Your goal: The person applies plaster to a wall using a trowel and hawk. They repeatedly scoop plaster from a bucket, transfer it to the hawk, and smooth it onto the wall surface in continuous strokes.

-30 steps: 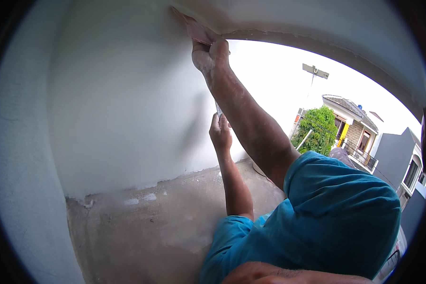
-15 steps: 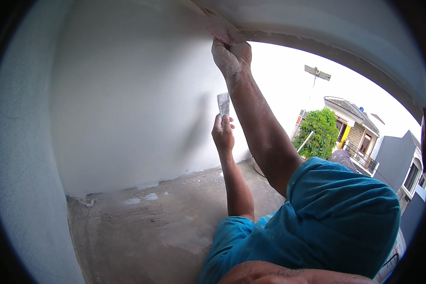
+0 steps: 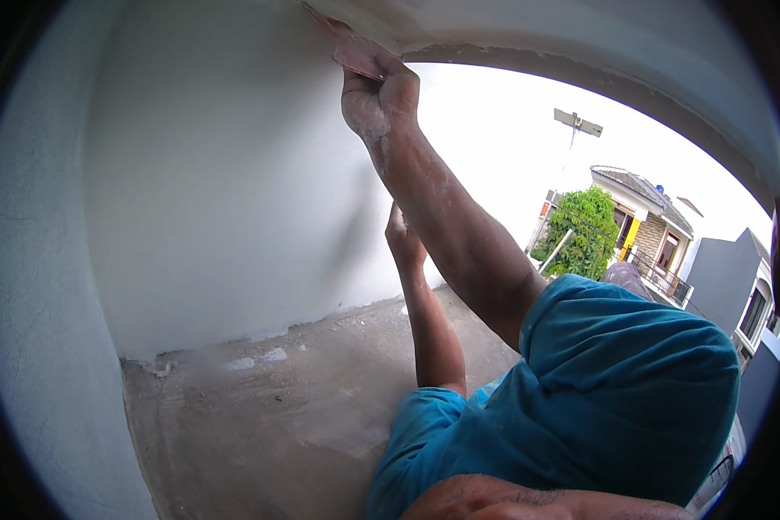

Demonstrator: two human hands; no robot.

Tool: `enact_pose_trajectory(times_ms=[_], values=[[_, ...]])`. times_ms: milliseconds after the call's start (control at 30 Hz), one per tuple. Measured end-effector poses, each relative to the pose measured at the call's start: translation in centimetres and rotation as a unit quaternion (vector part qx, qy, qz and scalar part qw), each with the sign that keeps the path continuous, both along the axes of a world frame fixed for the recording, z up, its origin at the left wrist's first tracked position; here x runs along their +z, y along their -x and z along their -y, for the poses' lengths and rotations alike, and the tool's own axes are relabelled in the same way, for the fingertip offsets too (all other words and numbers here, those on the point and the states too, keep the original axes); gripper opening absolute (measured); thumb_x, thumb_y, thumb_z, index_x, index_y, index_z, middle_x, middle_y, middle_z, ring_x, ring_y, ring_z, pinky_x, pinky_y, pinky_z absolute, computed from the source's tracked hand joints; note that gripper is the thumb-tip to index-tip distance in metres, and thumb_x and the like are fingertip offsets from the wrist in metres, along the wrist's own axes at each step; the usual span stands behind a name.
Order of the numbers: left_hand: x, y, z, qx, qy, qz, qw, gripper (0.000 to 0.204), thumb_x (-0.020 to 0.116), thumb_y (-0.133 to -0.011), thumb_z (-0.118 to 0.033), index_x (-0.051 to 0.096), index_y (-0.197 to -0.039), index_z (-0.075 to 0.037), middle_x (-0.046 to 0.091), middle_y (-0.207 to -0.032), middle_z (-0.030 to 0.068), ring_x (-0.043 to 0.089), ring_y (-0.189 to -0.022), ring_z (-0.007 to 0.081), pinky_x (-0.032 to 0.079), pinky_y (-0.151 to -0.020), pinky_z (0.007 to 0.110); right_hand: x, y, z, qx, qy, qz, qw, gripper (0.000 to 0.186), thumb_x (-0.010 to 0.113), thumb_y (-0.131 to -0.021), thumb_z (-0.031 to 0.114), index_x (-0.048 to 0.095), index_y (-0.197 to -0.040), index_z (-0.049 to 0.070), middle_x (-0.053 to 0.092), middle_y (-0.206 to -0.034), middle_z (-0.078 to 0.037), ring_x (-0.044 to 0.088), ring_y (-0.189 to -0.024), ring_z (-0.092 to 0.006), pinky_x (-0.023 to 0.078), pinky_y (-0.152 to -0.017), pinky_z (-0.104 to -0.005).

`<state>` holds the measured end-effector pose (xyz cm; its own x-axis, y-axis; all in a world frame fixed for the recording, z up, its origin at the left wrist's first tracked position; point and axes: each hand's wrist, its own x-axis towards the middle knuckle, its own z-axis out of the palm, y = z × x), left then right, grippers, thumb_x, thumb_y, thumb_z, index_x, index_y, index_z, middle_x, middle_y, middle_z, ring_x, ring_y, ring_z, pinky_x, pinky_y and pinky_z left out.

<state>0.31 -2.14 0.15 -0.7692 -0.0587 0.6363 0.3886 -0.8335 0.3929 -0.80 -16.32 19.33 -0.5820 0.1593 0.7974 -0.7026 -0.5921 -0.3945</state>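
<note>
My right hand (image 3: 381, 102) is raised high, closed round a thin pinkish flat scraper (image 3: 355, 54). The scraper's blade lies up where the white wall (image 3: 208, 191) meets the ceiling (image 3: 529, 26). White dust or filler marks the hand and wrist. Lower down, my left hand (image 3: 405, 241) is partly covered by my right forearm. Its fingers and the small putty knife it held in the earlier frame are hidden behind that forearm.
A second pale wall (image 3: 35, 260) stands close on the left. Below is a rough, stained concrete floor (image 3: 269, 425). The right side opens to the outdoors, with a green tree (image 3: 582, 227), houses (image 3: 659, 225) and a lamp post (image 3: 578, 123). A rough-edged beam (image 3: 633, 102) arches above the opening.
My right hand and the scraper have moved left along the top of the wall. My right forearm now covers the putty knife and part of my left hand, which has hardly moved.
</note>
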Motion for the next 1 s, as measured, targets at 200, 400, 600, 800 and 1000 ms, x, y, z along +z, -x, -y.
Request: enact_pose_trajectory(times_ms=[200,400,600,800,1000], values=[[0.4,-0.4,1.0,0.02,0.021,0.025,0.999,0.033,0.047,-0.104,-0.027,0.062,-0.112,0.002,0.071,-0.1,0.0157,0.068,-0.093,0.0259,0.051,-0.082,0.036,2.2,1.6,-0.8,0.024,-0.044,-0.025,0.998,0.029,0.041,-0.099,0.0,0.045,-0.126,-0.01,0.056,-0.122,-0.021,0.063,-0.109,-0.0288,0.056,-0.101,-0.0375],[0.3,-0.2,0.6,-0.004,0.028,0.044,0.999,0.03,0.049,-0.102,-0.025,0.062,-0.108,0.002,0.068,-0.087,0.0118,0.064,-0.076,0.0209,0.051,-0.071,0.035,2.8,1.2,-0.6,0.052,0.027,0.009,0.998,0.029,0.042,-0.097,-0.001,0.045,-0.126,-0.008,0.057,-0.12,-0.019,0.063,-0.106,-0.0276,0.054,-0.099,-0.0365],[0.5,-0.1,0.0,-0.019,0.014,0.037,0.999,0.027,0.05,-0.1,-0.024,0.062,-0.106,0.0,0.064,-0.08,0.0085,0.059,-0.066,0.017,0.049,-0.064,0.033,3.1,-0.3,-1.9,0.048,0.084,0.017,0.995,0.03,0.043,-0.095,-0.002,0.046,-0.125,-0.006,0.059,-0.118,-0.018,0.062,-0.103,-0.0264,0.053,-0.098,-0.0354],[0.0,0.1,0.4,-0.029,0.045,0.038,0.998,0.05,0.053,-0.098,-0.045,0.063,-0.118,0.001,0.068,-0.093,0.0098,0.063,-0.082,0.0164,0.05,-0.074,0.031,1.2,-3.8,-0.8,-0.036,0.062,-0.041,0.997,0.029,0.042,-0.099,0.0,0.045,-0.127,-0.009,0.057,-0.123,-0.02,0.062,-0.111,-0.0283,0.055,-0.102,-0.0373],[-0.1,0.3,-1.3,0.012,0.028,-0.033,0.999,0.042,0.056,-0.1,-0.034,0.061,-0.123,0.0,0.071,-0.112,0.0166,0.066,-0.107,0.0242,0.052,-0.085,0.037,-0.5,-3.6,2.3,-0.064,0.015,0.006,0.998,0.03,0.039,-0.101,0.003,0.042,-0.128,-0.011,0.055,-0.125,-0.02,0.062,-0.115,-0.0281,0.056,-0.103,-0.0348]])
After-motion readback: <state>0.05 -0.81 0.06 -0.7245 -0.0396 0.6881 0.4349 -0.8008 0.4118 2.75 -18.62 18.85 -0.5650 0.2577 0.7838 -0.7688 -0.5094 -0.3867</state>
